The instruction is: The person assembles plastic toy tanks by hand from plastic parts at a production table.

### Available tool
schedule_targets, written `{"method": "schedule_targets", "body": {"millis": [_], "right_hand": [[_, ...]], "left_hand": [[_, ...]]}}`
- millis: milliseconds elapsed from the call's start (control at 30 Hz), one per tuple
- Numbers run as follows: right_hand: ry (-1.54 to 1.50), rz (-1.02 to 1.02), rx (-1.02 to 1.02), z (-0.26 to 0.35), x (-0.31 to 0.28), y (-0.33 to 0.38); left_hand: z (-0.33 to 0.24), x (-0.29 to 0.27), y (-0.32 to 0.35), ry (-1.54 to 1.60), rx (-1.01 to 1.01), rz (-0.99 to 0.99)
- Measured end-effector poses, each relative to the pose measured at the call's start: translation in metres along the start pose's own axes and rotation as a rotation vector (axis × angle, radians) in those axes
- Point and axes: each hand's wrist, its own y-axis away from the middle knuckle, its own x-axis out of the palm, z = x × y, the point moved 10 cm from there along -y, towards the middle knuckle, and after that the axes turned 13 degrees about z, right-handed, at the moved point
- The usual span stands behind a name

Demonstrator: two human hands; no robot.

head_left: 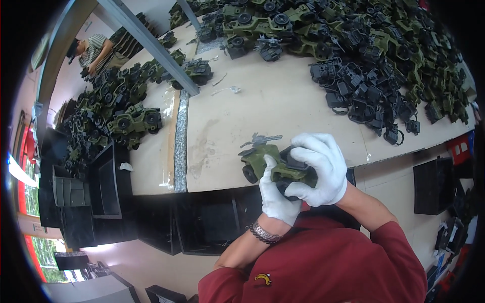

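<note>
A green toy jeep with black wheels is held between my two white-gloved hands, just above the table's front edge. My left hand grips it from the near side, its thumb lying along the green body. My right hand curls over the rear end, fingers bent around a black part there. The fingers partly hide that end of the jeep. A small dark grey toy gun shows just beyond the hood; whether it touches the jeep I cannot tell.
Green toy jeeps are heaped along the back and right, and more jeeps lie left of a metal post. Black plastic parts are piled at right. Black bins stand at lower left. Another person works at far left.
</note>
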Motion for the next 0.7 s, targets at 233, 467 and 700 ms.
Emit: {"method": "schedule_targets", "body": {"millis": [233, 467, 700], "right_hand": [[-0.099, 0.177, -0.020, -0.020, 0.022, -0.050], [0.570, 0.150, 0.481, -0.253, -0.004, -0.147], [0.348, 0.326, 0.812, -0.359, 0.016, -0.190]], "left_hand": [[-0.037, -0.004, -0.008, -0.024, -0.037, 0.009], [-0.362, 0.041, -0.058, -0.534, 0.413, 0.034], [-0.557, 0.082, 0.000, -0.677, 0.939, -0.196]]}}
